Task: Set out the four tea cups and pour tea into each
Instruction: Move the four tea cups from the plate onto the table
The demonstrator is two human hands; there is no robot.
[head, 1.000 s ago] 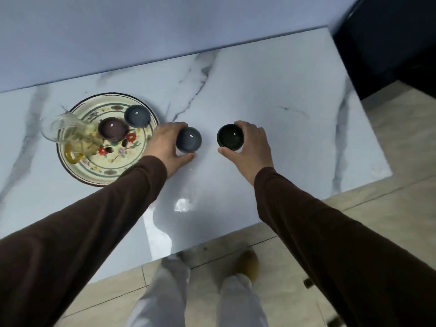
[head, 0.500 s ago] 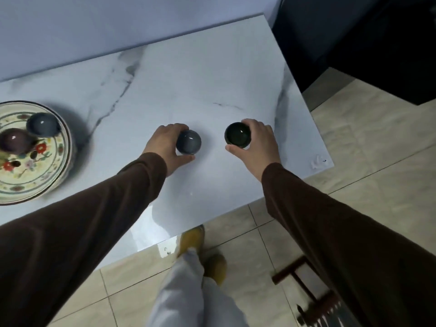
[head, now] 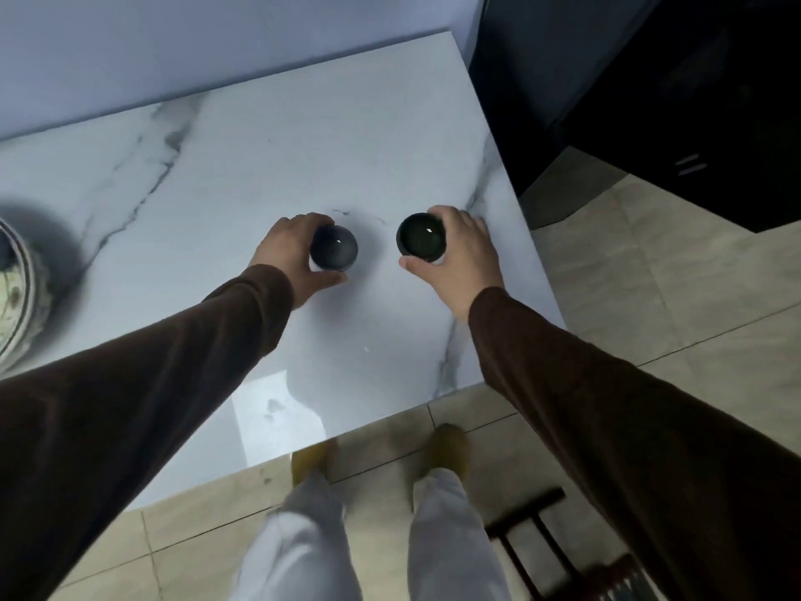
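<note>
Still clamped, left hand (head: pixel 288 253) fingers curled round the grey-blue cup (head: pixel 334 248) and right hand (head: pixel 463 258) fingers wrapped round the dark cup (head: pixel 421 236), both carried rightward, plate (head: pixel 17 292) now slipping off-frame — two cups placed, probably two left to fetch.

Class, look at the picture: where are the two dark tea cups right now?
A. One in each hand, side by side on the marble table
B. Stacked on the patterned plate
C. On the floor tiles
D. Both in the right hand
A: the left hand grips the grey cup and the right hand the black cup, apart on the marble table.
</note>
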